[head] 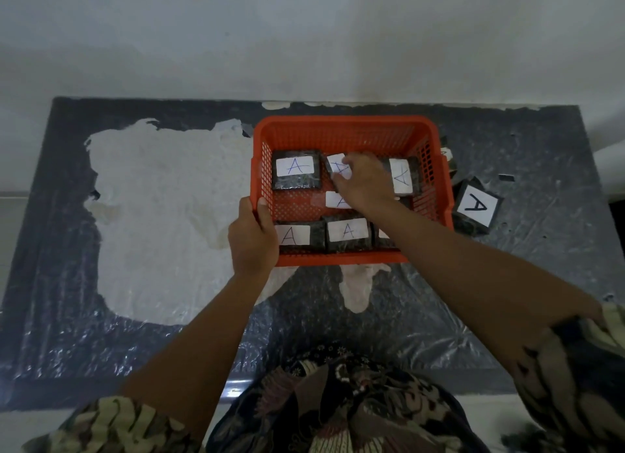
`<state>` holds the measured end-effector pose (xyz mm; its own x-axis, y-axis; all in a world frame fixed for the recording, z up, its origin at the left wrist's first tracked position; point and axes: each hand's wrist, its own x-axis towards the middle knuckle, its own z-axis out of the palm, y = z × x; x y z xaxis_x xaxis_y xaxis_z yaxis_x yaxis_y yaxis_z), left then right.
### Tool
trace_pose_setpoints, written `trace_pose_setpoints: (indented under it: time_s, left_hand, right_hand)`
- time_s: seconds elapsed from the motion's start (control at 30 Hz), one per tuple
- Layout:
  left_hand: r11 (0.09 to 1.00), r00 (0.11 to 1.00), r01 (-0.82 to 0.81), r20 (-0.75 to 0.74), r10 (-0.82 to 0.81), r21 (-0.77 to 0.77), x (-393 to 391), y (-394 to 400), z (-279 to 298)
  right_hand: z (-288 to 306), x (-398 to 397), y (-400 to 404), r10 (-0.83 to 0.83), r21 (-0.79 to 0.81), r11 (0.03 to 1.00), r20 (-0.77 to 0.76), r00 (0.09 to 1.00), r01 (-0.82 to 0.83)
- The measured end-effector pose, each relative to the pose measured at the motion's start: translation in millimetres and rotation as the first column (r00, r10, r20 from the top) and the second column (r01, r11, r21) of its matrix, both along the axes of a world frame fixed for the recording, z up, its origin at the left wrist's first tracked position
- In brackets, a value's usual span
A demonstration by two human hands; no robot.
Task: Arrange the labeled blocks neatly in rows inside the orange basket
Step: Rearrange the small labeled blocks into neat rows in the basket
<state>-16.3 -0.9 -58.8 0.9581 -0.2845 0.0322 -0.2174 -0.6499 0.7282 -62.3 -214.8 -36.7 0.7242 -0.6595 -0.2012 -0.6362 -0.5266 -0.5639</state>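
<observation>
An orange basket (341,131) stands on the table and holds several dark blocks with white "A" labels. My left hand (253,239) grips the basket's near-left rim. Inside the basket, my right hand (363,182) holds the back-middle block (338,167) with its fingers closed on it. A block (297,169) lies flat at the back left, and another (402,177) at the back right. Two blocks (348,232) (297,236) line the front wall. Under my right hand a labeled block (338,200) is partly hidden.
One more labeled block (477,207) lies on the table just right of the basket, with another block (448,156) partly hidden behind the basket's right wall. The table (152,189) has worn dark covering with a pale bare patch at the left. A wall rises behind.
</observation>
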Motion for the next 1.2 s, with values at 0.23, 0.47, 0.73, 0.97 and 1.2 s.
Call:
trace_pose_setpoints:
  time_s: [0.23,0.47,0.73,0.97,1.2]
  left_hand:
    - [1.0,1.0,0.007,-0.008,-0.007,-0.016,-0.7,-0.6,1.9]
    - [1.0,1.0,0.011,-0.012,-0.011,0.0,-0.5,-1.8,3.5]
    - [1.0,1.0,-0.007,-0.028,0.007,0.018,-1.3,-1.9,3.9]
    - [1.0,1.0,-0.007,-0.025,0.008,0.026,-1.6,-1.6,2.8]
    - [1.0,0.999,-0.001,-0.037,0.001,0.011,-1.5,-1.4,4.3]
  right_hand:
    - [-16.6,4.4,8.3,0.046,-0.018,0.999,-0.026,0.999,-0.046]
    - [-4.1,-27.4,23.0,0.344,-0.064,0.938,0.298,0.89,-0.341]
    - [-7.8,-6.9,43.2,0.482,0.237,0.834,0.126,0.867,-0.499]
    - [-12.2,-7.5,46.6,0.467,0.196,0.862,0.052,0.883,-0.467]
    - [-12.4,-3.7,55.7,0.469,0.204,0.862,0.03,0.883,-0.464]
